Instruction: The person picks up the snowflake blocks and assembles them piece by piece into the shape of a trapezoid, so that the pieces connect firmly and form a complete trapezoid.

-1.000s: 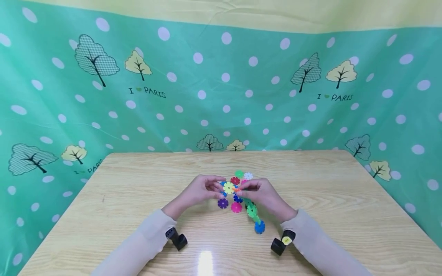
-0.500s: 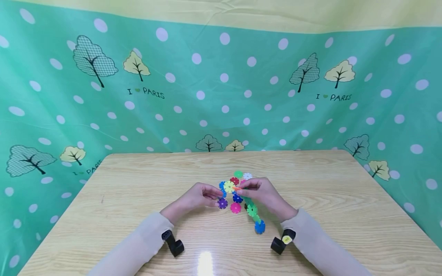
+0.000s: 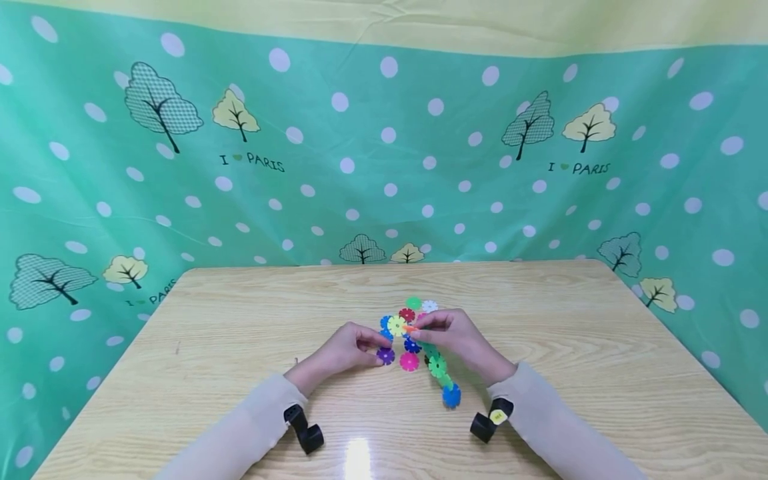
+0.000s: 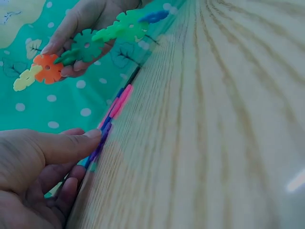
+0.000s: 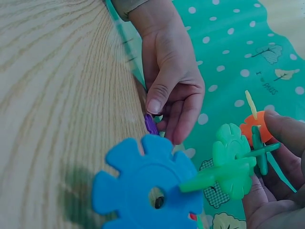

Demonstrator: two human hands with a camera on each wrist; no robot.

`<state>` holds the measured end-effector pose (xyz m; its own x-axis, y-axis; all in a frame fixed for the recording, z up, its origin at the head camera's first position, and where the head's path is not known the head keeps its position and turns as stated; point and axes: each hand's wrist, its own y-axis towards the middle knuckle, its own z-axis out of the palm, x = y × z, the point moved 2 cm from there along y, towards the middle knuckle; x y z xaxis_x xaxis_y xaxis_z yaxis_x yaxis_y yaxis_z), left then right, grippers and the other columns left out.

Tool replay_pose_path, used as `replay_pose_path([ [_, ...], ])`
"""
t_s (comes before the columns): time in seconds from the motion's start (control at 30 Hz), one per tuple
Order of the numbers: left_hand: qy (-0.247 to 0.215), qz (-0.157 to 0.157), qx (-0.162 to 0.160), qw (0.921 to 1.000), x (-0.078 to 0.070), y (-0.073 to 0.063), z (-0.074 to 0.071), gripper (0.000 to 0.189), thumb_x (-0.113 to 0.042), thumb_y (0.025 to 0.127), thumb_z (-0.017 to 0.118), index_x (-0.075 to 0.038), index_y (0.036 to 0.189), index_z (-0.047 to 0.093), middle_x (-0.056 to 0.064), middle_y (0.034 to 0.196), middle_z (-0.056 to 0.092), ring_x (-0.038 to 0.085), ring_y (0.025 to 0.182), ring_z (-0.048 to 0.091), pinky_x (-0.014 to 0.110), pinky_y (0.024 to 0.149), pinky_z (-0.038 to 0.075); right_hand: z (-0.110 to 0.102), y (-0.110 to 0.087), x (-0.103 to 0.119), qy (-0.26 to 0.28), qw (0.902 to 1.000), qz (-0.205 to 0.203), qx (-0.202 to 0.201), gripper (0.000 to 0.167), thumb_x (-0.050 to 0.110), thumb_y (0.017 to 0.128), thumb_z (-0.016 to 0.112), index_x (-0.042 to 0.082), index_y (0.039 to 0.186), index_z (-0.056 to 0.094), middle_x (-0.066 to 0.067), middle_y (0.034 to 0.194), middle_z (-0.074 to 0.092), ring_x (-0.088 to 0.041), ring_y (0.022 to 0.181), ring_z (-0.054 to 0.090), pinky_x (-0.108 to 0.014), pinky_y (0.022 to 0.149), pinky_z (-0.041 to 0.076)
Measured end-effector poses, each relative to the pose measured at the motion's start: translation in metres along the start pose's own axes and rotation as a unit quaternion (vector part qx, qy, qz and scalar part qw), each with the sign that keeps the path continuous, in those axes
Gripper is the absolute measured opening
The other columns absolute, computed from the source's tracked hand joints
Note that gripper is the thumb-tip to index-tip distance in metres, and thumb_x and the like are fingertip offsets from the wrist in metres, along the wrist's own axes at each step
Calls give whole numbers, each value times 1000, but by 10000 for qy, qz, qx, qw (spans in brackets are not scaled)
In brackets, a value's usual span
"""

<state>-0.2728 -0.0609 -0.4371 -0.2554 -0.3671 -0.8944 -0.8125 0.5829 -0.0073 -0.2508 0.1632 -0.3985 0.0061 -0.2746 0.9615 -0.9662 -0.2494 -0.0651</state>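
Note:
My right hand (image 3: 453, 337) pinches the orange snowflake disc (image 4: 47, 69) of a linked chain, held above the table. A yellow disc (image 3: 397, 326) is slotted into one side of the orange disc. On the other side follow dark green (image 4: 87, 45) and light green discs (image 3: 437, 365), ending in a blue disc (image 5: 147, 183). My left hand (image 3: 348, 350) is down at the tabletop, its thumb and fingers pinching the edge of a purple snowflake disc (image 3: 385, 356). The purple disc is seen nearly edge-on in both wrist views.
Loose snowflake discs lie around the hands: pink (image 3: 409, 362), dark blue (image 3: 412, 344), dark red (image 3: 407, 315), green (image 3: 414, 303) and white (image 3: 429, 306). Blue ones (image 3: 387, 323) sit behind the left fingers. A polka-dot curtain (image 3: 384, 160) hangs behind the wooden table (image 3: 240, 320).
My left hand has come away from beside the yellow disc and moved down to the purple disc, which has shifted slightly. The right hand stays nearly still with the chain.

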Motion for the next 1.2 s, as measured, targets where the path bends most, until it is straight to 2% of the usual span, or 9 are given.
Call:
replay_pose_path([
  [0.3,251,97,15,9996,-1,-3,1,31,-6,77,75,-9,107,70,4,106,70,16,98,59,23,77,47,0,0,-1,42,10000,-40,30,27,25,80,76,5,96,71,-2,91,69,-18,85,62,-28,76,52],
  [0.67,251,14,128,9996,-1,-4,1,33,-9,77,76,-10,109,70,2,109,69,20,107,58,29,88,47,1,-1,2,27,9999,-134,88,25,19,82,74,1,99,70,-3,90,69,-17,83,61,-27,74,52],
  [1.0,164,16,215,9996,2,-3,3,33,-4,77,76,-8,109,69,3,108,68,17,102,59,26,85,48,0,-1,0,28,10000,-49,14,25,22,81,75,3,97,71,-2,90,69,-17,84,62,-28,76,52],
  [1.2,152,-6,111,9998,-1,-3,0,35,-1,74,76,-6,108,69,3,103,68,14,89,57,22,75,48,-3,0,-1,52,10000,-53,-39,27,25,79,77,6,97,72,-3,92,68,-19,85,61,-30,76,51],
])
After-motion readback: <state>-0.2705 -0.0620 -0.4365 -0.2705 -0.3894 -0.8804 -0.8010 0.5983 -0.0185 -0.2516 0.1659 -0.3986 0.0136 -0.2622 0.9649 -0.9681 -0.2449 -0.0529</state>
